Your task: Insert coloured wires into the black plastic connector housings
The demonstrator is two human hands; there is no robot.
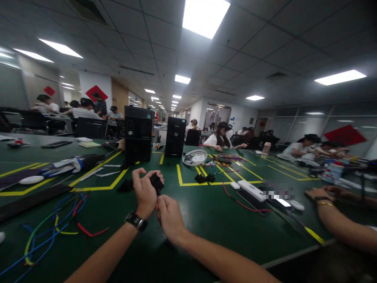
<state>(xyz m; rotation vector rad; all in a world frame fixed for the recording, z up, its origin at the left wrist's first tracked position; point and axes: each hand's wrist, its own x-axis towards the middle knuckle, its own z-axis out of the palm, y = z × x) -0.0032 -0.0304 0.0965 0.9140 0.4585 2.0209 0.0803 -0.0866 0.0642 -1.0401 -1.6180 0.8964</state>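
Observation:
My left hand, with a dark watch on its wrist, is closed around a small black bundle, possibly coiled cable; its exact kind is unclear. Just below it my right hand pinches, thumb against fingers, at the bundle's lower end. What lies between those fingertips is hidden. Both hands are raised over the green table. A similar black clump lies left of my left hand, and a pair of black clumps rests farther right.
Two black computer towers stand ahead. A white basket sits beside multicoloured wires. Loose wires spread at the left. At the right are a white power strip and a co-worker's arm.

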